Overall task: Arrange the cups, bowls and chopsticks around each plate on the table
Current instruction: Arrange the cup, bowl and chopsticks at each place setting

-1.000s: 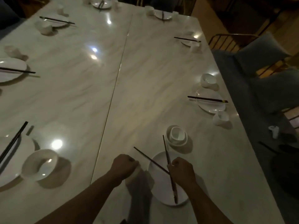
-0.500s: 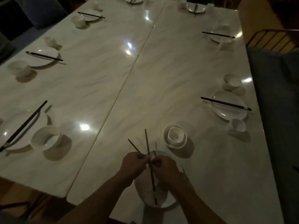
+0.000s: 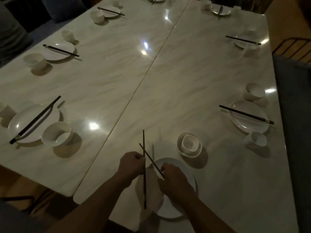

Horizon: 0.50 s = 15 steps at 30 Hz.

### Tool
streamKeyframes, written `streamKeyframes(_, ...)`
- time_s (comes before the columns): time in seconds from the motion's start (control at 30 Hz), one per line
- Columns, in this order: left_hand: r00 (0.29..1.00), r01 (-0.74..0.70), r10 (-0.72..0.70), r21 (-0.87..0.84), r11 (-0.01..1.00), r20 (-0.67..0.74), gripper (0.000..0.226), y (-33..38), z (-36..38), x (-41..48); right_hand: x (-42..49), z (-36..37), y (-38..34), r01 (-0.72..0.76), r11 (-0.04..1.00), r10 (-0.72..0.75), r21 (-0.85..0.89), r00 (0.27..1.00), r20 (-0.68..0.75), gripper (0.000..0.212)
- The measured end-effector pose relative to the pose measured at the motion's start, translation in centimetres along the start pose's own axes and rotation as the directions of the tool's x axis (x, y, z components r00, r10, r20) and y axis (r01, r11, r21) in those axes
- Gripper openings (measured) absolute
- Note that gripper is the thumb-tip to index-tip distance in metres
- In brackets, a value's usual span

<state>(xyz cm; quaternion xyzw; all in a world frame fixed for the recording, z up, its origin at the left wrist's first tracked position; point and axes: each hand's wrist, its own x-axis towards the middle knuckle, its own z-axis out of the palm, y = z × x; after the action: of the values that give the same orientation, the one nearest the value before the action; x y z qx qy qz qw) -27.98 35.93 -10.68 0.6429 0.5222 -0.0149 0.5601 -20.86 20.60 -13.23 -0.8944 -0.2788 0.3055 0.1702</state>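
Note:
A white plate [image 3: 184,167] lies at the near edge of the marble table [image 3: 185,81]. Two dark chopsticks cross over its left side. My left hand [image 3: 130,165] is shut on the long, near-vertical chopstick [image 3: 144,187]. My right hand [image 3: 173,179] is shut on the slanted chopstick [image 3: 150,158], which points up and left. Just beyond the plate stands a white bowl [image 3: 195,153] with a small white cup [image 3: 189,143] nested inside it.
Other settings ring the table: a plate [image 3: 249,116] with chopsticks, a bowl [image 3: 254,91] and a cup [image 3: 258,138] on the right; a plate [image 3: 32,123] with chopsticks and a bowl [image 3: 57,133] on the left. More settings lie farther back. A chair [image 3: 292,47] stands at the right.
My hands have drawn slightly apart over the plate, and the two chopsticks now cross in front of my left hand. The camera has shifted so more of the table's left side shows.

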Motion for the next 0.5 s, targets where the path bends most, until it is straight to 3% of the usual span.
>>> streamKeyframes(0.13,0.999,0.023,-0.024,0.031,0.999,0.045,0.020,0.2,-1.0,2.0,0.4,0.0,-0.4,-0.052,0.997,0.052,-0.061,0.999,-0.003,0.011)
streamKeyframes(0.5,0.982,-0.108,0.096,0.066,0.992,0.162,0.026,6.0,-1.9,9.5,9.8,-5.0,-5.6,-0.250,0.870,0.328,0.424,0.937,-0.120,0.030)
